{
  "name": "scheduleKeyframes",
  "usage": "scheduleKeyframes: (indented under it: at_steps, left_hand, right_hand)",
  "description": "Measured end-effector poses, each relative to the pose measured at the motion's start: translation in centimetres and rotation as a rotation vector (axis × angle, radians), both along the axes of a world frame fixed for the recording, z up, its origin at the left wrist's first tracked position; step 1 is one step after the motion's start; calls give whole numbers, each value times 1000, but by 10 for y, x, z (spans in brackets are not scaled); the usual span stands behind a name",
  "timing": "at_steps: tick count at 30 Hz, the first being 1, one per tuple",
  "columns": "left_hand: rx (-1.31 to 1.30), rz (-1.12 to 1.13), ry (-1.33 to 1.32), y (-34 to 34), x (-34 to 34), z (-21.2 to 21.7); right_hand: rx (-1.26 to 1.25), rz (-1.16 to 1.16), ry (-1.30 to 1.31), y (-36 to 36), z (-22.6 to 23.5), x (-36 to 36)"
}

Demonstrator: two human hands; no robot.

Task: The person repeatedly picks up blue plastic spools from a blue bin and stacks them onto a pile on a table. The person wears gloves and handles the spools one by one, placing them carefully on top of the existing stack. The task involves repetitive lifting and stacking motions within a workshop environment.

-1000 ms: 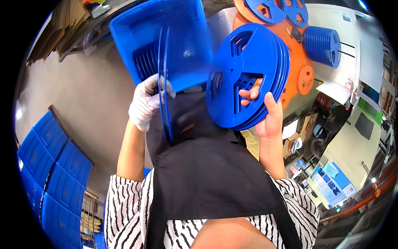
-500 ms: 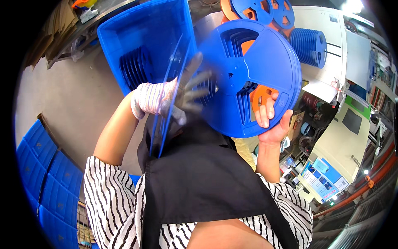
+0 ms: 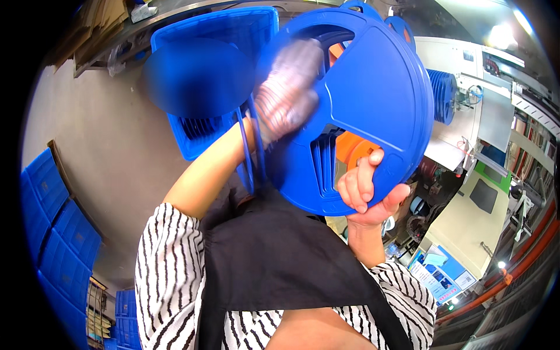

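My right hand (image 3: 373, 185), bare, grips the lower right rim of a stack of large blue plastic reels (image 3: 379, 102), fingers through a cut-out and thumb outside. My left hand (image 3: 291, 90), in a light knit glove, lies over the left part of the front reel near its upper opening. Motion smears its fingers, so their grip is unclear. Thin blue reel edges (image 3: 247, 154) stand edge-on around or beside my left wrist; I cannot tell which. A smeared blue oval (image 3: 198, 76) shows above the blue bin (image 3: 216, 23); its kind is unclear.
Several reels stand inside the bin. Behind the held stack are an orange reel (image 3: 353, 149) and a row of blue reels (image 3: 442, 96) beside a white machine (image 3: 449, 143). Blue crates (image 3: 64, 233) line the left side. Flattened cardboard (image 3: 96, 29) leans at the back left.
My left hand has moved up and right onto the front reel. The held stack has tilted and come slightly nearer. The edge-on reels have slid toward my wrist, and the smeared blue oval has appeared.
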State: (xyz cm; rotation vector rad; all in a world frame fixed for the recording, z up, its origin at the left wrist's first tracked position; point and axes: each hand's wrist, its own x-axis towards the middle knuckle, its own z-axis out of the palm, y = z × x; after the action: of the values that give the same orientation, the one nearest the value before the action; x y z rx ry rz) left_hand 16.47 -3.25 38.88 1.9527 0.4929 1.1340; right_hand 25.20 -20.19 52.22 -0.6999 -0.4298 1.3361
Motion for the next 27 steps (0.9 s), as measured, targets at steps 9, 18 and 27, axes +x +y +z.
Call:
scheduleKeyframes:
  at_steps: [9, 18, 27]
  left_hand:
    - [96, -293, 108, -20, -12, 12]
    - [-260, 51, 396, -32, -23, 2]
    - [-934, -196, 216, -47, -25, 15]
  right_hand:
    - [20, -102, 22, 16, 0, 15]
    - [46, -210, -47, 3, -3, 26]
    - [-107, -90, -309, -5, -31, -12]
